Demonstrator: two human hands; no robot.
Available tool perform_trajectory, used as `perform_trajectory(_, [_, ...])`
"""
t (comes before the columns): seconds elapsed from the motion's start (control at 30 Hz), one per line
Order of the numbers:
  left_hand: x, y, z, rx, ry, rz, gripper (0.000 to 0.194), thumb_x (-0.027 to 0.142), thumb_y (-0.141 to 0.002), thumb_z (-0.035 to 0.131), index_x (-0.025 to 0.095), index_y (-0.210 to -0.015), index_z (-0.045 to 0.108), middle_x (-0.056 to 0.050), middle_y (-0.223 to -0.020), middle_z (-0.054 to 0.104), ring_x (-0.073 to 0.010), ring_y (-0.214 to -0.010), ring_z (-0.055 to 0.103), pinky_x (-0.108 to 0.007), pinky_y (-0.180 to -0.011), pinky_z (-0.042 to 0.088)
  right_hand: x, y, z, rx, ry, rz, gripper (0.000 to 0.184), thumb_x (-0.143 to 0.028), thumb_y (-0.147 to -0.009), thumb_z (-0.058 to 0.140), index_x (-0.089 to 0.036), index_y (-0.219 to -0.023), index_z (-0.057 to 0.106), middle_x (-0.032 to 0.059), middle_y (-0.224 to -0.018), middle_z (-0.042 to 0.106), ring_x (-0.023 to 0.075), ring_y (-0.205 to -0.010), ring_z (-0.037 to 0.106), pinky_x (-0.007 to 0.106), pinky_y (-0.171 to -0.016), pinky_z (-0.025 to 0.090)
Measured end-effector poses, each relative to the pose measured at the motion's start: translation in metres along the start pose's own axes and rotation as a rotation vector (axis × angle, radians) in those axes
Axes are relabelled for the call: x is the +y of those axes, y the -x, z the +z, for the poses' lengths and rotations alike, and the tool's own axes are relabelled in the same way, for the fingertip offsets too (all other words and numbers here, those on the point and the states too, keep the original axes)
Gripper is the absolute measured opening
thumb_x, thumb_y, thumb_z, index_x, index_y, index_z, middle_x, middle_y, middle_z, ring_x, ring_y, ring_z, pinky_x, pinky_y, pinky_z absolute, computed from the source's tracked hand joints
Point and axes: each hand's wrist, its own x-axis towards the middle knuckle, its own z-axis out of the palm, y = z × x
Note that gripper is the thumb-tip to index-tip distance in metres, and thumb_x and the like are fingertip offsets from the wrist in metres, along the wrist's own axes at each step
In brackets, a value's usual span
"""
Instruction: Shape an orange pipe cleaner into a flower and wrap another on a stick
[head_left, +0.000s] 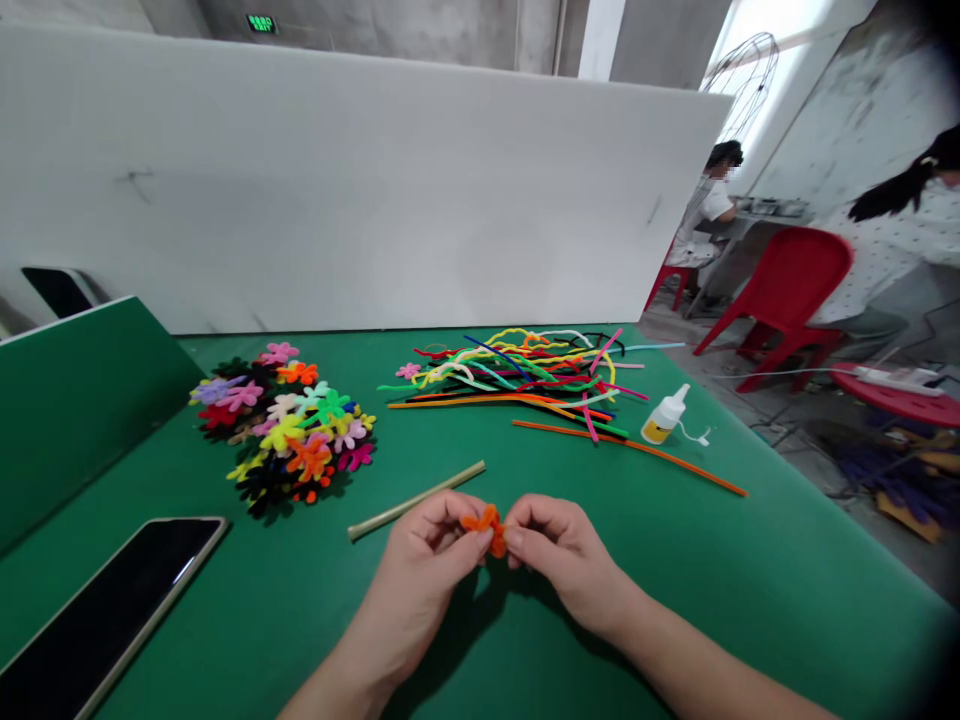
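Note:
Between both hands, just above the green table, is an orange pipe-cleaner flower (489, 522) with small looped petals. My left hand (427, 560) pinches its left side with thumb and fingertips. Its right side is pinched by my right hand (559, 550), thumb against the fingers. Parts of the flower are hidden behind the fingertips. A thin bamboo stick (416, 502) lies on the table close behind my left hand. Farther right, a single orange pipe cleaner (630, 447) rests flat on the table.
A pile of colourful pipe-cleaner flowers (300, 430) lies at left, near a phone (112, 620). Loose pipe cleaners (517, 375) are heaped at the back, beside a glue bottle (665, 415). A white panel (360, 190) borders the table (750, 600). Two people sit beyond, at right.

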Motion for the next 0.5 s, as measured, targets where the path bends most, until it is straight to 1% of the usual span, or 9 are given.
perform_trajectory(0.13, [0.001, 0.001, -0.003, -0.041, 0.032, -0.013, 0.011, 0.01, -0.068, 0.061, 0.016, -0.063, 0.054, 0.002, -0.069, 0.056, -0.0098, -0.063, 0.05, -0.022, -0.06, 0.039, 0.004, 0.0, 0.003, -0.017, -0.193, 0.115, 0.018, -0.028, -0.071, 0.056, -0.013, -0.061, 0.055, -0.0018, -0.05, 0.052, 0.0067, -0.045, 0.038, 0.02, -0.047, 0.027])
perform_trajectory(0.27, [0.003, 0.0, -0.005, -0.096, 0.078, -0.033, 0.01, 0.012, -0.068, 0.062, 0.016, -0.063, 0.055, 0.002, -0.07, 0.056, -0.0102, -0.062, 0.05, -0.023, -0.059, 0.039, 0.007, 0.001, 0.008, -0.012, -0.458, 0.247, 0.015, -0.023, -0.068, 0.06, -0.013, -0.058, 0.055, -0.0022, -0.048, 0.053, 0.0048, -0.044, 0.041, 0.018, -0.046, 0.026])
perform_trajectory(0.37, [0.003, -0.001, -0.006, -0.14, 0.108, -0.046, 0.01, 0.013, -0.067, 0.063, 0.017, -0.063, 0.055, 0.002, -0.07, 0.055, -0.0102, -0.062, 0.05, -0.023, -0.059, 0.039, 0.008, 0.002, 0.012, -0.022, -0.627, 0.333, 0.014, -0.019, -0.065, 0.061, -0.012, -0.056, 0.054, -0.0026, -0.047, 0.053, 0.0036, -0.041, 0.041, 0.017, -0.045, 0.025])
perform_trajectory(0.43, [0.004, -0.001, -0.006, -0.153, 0.109, -0.052, 0.011, 0.014, -0.067, 0.064, 0.017, -0.063, 0.055, 0.002, -0.07, 0.054, -0.01, -0.061, 0.05, -0.023, -0.059, 0.039, 0.01, 0.002, 0.013, -0.039, -0.708, 0.382, 0.013, -0.018, -0.064, 0.061, -0.012, -0.055, 0.053, -0.0031, -0.045, 0.052, 0.0027, -0.039, 0.039, 0.017, -0.045, 0.025])
perform_trajectory(0.5, [0.004, -0.002, -0.007, -0.152, 0.094, -0.054, 0.01, 0.014, -0.068, 0.063, 0.017, -0.063, 0.055, 0.002, -0.07, 0.054, -0.0098, -0.061, 0.05, -0.022, -0.059, 0.038, 0.01, 0.002, 0.013, -0.06, -0.744, 0.419, 0.013, -0.018, -0.063, 0.061, -0.011, -0.055, 0.053, -0.0036, -0.044, 0.051, 0.0021, -0.037, 0.037, 0.017, -0.045, 0.025])
